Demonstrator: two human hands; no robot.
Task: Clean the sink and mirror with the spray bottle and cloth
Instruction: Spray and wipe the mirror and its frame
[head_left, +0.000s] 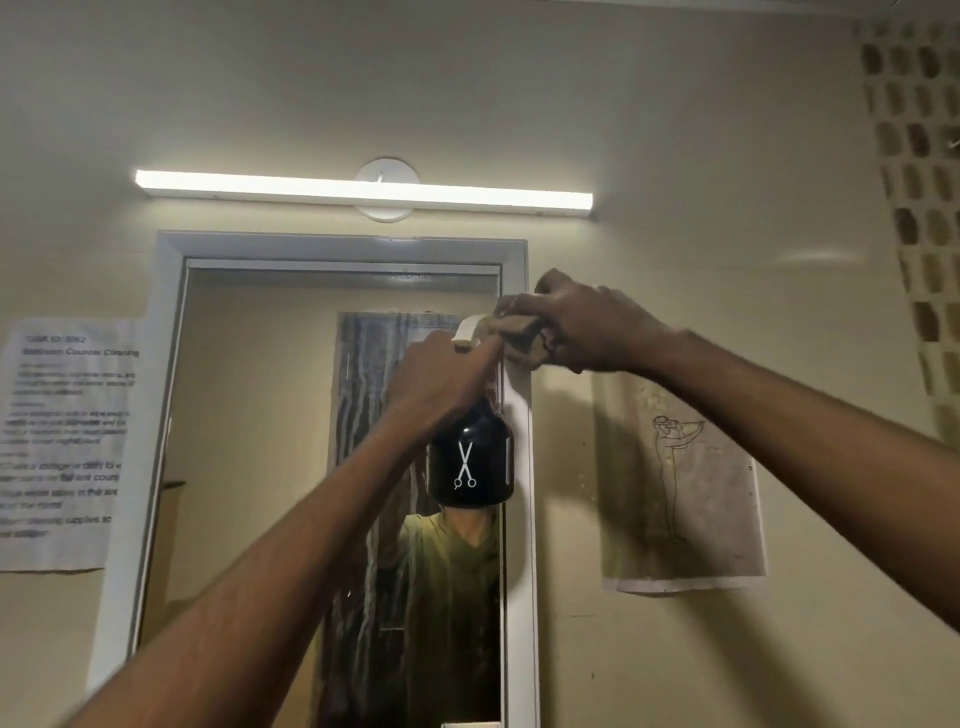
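A white-framed mirror (249, 467) hangs on the wall straight ahead. My left hand (439, 376) grips the neck of a black spray bottle (470, 462) with a white scissors mark and a white nozzle, held up in front of the mirror's right side. My right hand (587, 325) grips a crumpled beige cloth (522, 332) against the upper right part of the mirror frame, right beside the bottle's nozzle. The sink is out of view.
A lit tube lamp (363, 192) runs above the mirror. A printed notice (65, 441) is stuck to the wall on the left, a sheet with a line drawing (680, 483) on the right. A perforated block wall (919, 182) fills the far right.
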